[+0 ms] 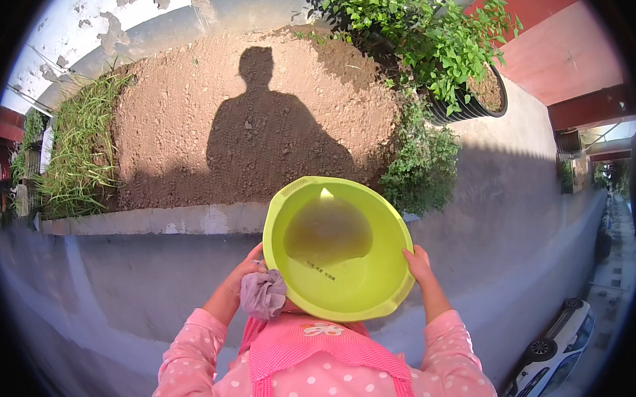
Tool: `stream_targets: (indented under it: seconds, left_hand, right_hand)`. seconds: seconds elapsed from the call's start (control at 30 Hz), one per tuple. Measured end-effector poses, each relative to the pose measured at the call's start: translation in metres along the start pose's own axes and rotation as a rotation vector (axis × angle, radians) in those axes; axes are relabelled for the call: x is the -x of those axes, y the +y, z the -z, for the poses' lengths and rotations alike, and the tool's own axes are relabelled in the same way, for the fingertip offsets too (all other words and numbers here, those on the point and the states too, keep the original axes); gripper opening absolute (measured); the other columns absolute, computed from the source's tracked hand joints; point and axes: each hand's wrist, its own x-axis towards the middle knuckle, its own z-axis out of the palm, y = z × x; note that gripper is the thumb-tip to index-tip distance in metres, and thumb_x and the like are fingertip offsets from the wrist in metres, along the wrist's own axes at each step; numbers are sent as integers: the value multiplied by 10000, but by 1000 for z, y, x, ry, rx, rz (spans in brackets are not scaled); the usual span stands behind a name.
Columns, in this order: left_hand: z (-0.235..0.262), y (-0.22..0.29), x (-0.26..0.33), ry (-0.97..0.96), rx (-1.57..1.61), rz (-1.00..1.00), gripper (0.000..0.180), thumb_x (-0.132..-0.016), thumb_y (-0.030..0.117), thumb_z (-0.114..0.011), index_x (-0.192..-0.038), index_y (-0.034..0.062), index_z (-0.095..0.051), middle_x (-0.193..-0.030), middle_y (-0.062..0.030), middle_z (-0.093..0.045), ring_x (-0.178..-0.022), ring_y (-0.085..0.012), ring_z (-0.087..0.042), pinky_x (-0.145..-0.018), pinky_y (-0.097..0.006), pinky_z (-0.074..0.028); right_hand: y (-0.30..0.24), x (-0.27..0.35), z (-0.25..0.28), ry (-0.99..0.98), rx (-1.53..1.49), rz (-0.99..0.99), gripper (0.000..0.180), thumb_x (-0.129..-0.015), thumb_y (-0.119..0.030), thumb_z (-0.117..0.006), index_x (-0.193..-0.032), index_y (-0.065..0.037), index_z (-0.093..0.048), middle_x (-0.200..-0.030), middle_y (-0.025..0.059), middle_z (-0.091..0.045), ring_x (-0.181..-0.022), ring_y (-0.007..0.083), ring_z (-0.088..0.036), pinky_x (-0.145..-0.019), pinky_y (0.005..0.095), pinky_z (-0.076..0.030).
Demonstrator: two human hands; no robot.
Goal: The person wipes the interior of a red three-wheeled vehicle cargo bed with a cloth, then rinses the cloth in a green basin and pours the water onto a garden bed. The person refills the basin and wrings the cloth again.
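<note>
A yellow-green plastic basin (349, 288) is held up in front of my pink apron, tipped away from me. Murky brownish water (327, 230) pools toward its far side, with a bright glint at the water's far edge. My right hand (420, 263) grips the basin's right rim, thumb on the edge and the other fingers mostly hidden behind. At the left side, my left hand (245, 276) is closed around a crumpled greyish-purple cloth (263, 293) and also supports the basin; some of its fingers are hidden under the rim.
Beyond the basin lies a bare soil bed (168, 134) with a low concrete curb (151, 221), my shadow across it. Grass (85, 150) grows at its left, a leafy bush (425, 160) at its right. A black planter (496, 98) stands far right; a white car (554, 348) is lower right.
</note>
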Motion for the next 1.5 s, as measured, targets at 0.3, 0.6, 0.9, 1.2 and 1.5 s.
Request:
stream_targets:
  seconds: [0.3, 0.6, 0.9, 1.2, 1.5]
  left_hand:
    - [-97, 135, -176, 19, -61, -14, 353, -866, 257, -394, -1049, -3, -548, -1051, -161, -596, -977, -301, -567, -898, -426, -446]
    - [-250, 237, -241, -143, -344, -336, 283, -848, 192, -470, -1020, -18, -550, -966, -149, -611, -867, -238, -609, -806, -369, -510]
    - [-205, 169, -239, 115, -694, -440, 448, -734, -30, -498, -1181, -14, -487, -968, -105, -606, -804, -171, -618, -742, -287, -520]
    - [-133, 25, -189, 309, -732, -85, 566, -699, -19, -569, -1247, -28, -430, -1046, -117, -582, -886, -186, -596, -789, -306, -496]
    - [-64, -80, -172, 367, -691, 216, 437, -710, 7, -580, -1143, -31, -535, -962, -93, -623, -829, -168, -612, -750, -281, -495]
  right_hand:
    - [-89, -228, 48, -248, -269, -273, 237, -812, -195, -557, -858, 31, -610, -732, 133, -618, -563, 231, -598, -455, 362, -444]
    - [-243, -293, 170, 3, -182, -11, 381, -791, -230, -518, -954, 109, -578, -860, 196, -629, -680, 282, -625, -525, 406, -465]
    - [-170, -236, 138, 442, -190, 384, 395, -824, -275, -613, -1012, 64, -538, -912, 201, -630, -841, 276, -621, -764, 341, -462]
    - [57, -76, 61, 473, -264, 39, 268, -833, -131, -597, -1006, 62, -529, -892, 120, -626, -787, 160, -592, -705, 284, -472]
    - [165, 31, 56, 296, -500, -348, 260, -814, -117, -602, -997, 57, -541, -909, 119, -615, -784, 171, -582, -705, 289, -465]
